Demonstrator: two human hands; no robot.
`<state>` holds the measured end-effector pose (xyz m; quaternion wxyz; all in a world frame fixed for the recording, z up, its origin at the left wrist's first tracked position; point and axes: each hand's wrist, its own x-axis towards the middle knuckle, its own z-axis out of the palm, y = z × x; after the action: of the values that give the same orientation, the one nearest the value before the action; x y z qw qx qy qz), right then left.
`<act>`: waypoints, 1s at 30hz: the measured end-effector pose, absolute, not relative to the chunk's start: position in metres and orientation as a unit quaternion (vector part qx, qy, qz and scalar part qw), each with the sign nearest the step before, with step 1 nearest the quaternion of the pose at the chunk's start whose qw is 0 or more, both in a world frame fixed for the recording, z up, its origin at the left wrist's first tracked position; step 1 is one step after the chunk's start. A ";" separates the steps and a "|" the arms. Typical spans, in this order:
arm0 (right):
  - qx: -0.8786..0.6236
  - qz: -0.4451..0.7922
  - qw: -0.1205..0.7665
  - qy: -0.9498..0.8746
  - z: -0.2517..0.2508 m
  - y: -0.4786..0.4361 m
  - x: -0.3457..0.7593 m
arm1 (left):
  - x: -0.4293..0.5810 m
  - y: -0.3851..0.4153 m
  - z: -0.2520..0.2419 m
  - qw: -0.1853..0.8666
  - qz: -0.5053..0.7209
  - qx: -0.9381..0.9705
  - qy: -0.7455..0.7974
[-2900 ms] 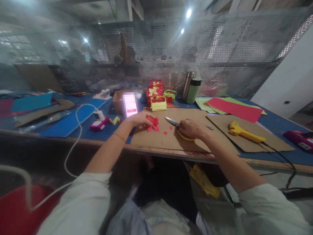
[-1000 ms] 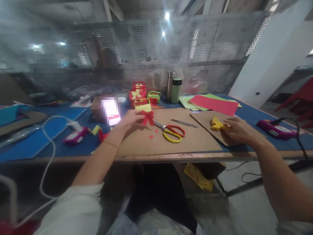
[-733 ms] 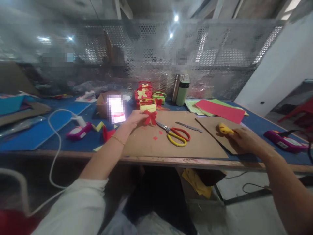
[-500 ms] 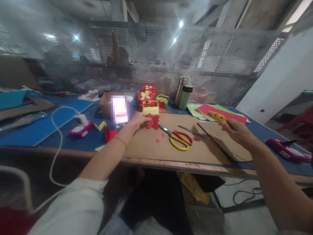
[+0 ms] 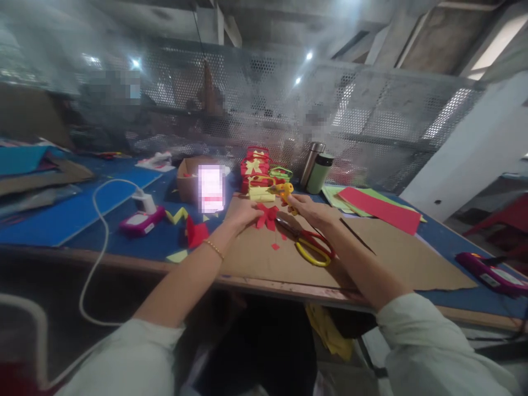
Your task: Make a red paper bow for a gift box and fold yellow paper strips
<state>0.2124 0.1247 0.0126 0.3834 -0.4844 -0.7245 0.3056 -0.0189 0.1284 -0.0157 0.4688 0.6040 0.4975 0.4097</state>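
My left hand (image 5: 246,213) pinches the edge of a red paper bow (image 5: 269,216) at the middle of the cardboard sheet (image 5: 251,267). In my right hand (image 5: 307,209) is a yellow glue gun (image 5: 284,191), its nozzle pointing left, just above and behind the bow. A small yellow paper basket (image 5: 262,196) with a handle stands right behind the bow. Scissors (image 5: 315,250) with red and yellow handles lie below my right hand, their blades toward the bow. Small red paper scraps (image 5: 275,247) lie on the cardboard.
Red paper baskets with yellow bows (image 5: 254,162) are stacked behind, beside a green basket (image 5: 281,174). Two bottles (image 5: 319,173) stand at the back. Coloured paper sheets (image 5: 379,209) lie right. Left are a cardboard box (image 5: 187,184), a glowing screen (image 5: 211,187) and a purple corded device (image 5: 142,221).
My right hand has brought the glue gun leftward from over the paper sheets to beside the red bow. My left hand keeps its hold on the bow. The camera view has shifted slightly.
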 end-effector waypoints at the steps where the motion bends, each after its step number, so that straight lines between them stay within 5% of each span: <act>1: -0.488 0.299 0.377 -0.728 0.010 0.127 0.212 | -0.018 0.128 -0.015 0.468 0.415 0.600 0.499; 30: -0.465 0.304 0.389 -0.735 0.000 0.150 0.213 | -0.012 0.125 -0.011 0.470 0.415 0.590 0.509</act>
<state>0.2125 0.1502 0.0005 0.3889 -0.4647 -0.7352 0.3038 -0.0120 0.1249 -0.0105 0.4697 0.5900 0.5090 0.4151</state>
